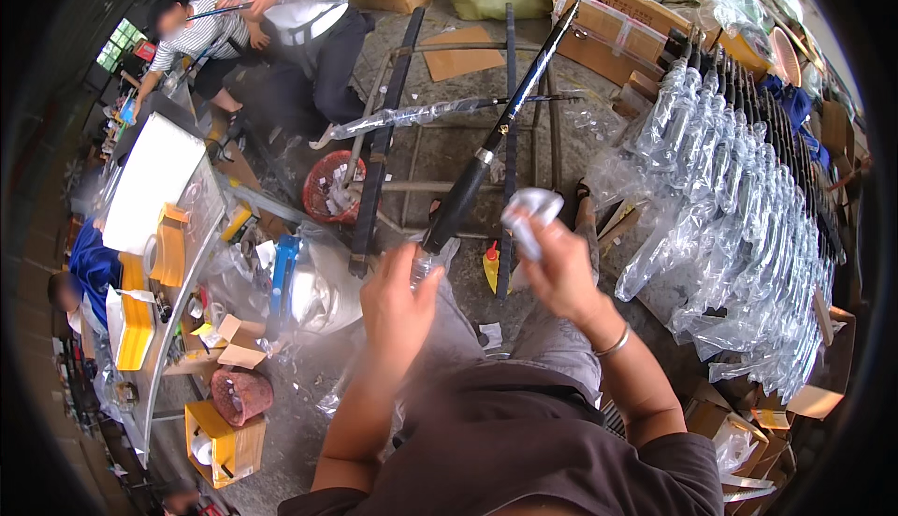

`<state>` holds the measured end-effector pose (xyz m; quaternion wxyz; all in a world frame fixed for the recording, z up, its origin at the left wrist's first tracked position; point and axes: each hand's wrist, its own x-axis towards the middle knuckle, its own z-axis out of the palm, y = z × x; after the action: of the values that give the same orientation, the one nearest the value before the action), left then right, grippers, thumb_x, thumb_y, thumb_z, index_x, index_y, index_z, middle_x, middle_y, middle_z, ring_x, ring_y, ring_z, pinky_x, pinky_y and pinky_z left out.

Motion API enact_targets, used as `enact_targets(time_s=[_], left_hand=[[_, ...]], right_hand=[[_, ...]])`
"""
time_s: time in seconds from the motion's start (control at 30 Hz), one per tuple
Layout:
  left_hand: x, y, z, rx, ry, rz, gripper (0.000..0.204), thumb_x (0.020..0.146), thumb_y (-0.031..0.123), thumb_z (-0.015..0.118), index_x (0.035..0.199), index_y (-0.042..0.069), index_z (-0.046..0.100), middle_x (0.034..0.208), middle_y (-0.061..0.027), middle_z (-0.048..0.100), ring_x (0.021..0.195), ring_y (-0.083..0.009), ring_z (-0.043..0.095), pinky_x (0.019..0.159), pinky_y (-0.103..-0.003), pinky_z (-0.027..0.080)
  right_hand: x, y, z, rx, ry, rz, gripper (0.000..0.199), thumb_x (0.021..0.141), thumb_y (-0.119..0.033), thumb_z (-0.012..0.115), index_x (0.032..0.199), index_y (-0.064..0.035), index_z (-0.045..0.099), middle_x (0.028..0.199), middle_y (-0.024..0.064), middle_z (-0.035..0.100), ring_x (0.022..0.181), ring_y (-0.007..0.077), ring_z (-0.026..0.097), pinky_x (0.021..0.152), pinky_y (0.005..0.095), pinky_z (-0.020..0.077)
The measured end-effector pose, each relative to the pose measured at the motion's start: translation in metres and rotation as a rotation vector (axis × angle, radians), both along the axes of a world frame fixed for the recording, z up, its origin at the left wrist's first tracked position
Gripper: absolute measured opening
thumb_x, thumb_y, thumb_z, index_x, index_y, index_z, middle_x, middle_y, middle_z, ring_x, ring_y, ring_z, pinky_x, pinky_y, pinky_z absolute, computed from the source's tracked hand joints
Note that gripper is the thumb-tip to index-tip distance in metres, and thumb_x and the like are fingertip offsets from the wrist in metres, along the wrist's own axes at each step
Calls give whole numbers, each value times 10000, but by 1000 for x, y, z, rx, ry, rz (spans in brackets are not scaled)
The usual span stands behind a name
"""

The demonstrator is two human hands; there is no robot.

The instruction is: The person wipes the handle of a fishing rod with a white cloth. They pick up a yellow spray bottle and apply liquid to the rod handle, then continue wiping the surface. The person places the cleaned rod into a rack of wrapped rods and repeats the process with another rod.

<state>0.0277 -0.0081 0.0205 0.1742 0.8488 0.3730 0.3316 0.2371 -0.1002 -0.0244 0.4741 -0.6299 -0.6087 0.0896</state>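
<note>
A dark fishing rod (460,192) with a thick black grip slants up and away in front of me. My left hand (400,293) is closed around the lower end of its grip, where something clear like plastic shows between the fingers. In my right hand (562,275) is a crumpled white cloth (531,217), held beside the rod and apart from it. Another rod in a clear plastic sleeve (412,117) lies across the dark padded bars of a metal rack (376,170). A yellow bottle with a red cap (491,269) stands near my knees.
Many sleeved rods (730,170) lean in a row on the right. A red basket (329,185) holds scraps beyond the rack. On the left are a worktable (183,315), a brown bin (241,394) and a cardboard box (224,443). Two people (297,20) are at the far left.
</note>
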Motion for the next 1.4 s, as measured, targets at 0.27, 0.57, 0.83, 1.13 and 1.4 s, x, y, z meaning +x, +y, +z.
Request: enact_targets(time_s=[0.27,0.57,0.83,1.13,1.4], left_hand=[[-9,-2,5,-850,-234,-283,244,900,100,672,1093,-37,612,672,24,528,496,-46,440,452,-205,333],[-17,-7,9,-1010,-179,-315,244,909,121,672,1085,-38,614,744,-22,570,486,-67,457,442,-224,331],[-19,-5,0,-796,-83,-308,234,921,142,642,1079,-25,603,752,-28,581,522,-101,485,458,-255,363],[-29,-4,-14,-1550,-361,-436,311,940,197,643,1114,-53,581,746,-48,558,473,-98,444,419,-235,332],[-24,-7,-18,-903,-114,-321,245,939,166,645,1070,-34,592,741,-39,570,486,-92,467,432,-237,345]], right_hand=[[47,39,54,295,-492,-34,559,760,-7,641,1281,-197,571,1071,109,660,833,296,679,660,366,568],[41,47,46,177,-596,-31,380,802,-65,600,1163,-151,517,762,69,624,620,261,649,493,371,503],[33,43,36,45,-594,-94,336,807,-68,586,1125,-152,522,736,79,616,606,267,644,482,368,489],[33,42,42,127,-544,0,321,803,-65,590,1107,-140,520,807,79,620,661,289,642,499,395,491],[24,45,34,-54,-408,-55,284,827,-52,551,1093,-151,557,737,160,624,636,361,642,547,443,502]])
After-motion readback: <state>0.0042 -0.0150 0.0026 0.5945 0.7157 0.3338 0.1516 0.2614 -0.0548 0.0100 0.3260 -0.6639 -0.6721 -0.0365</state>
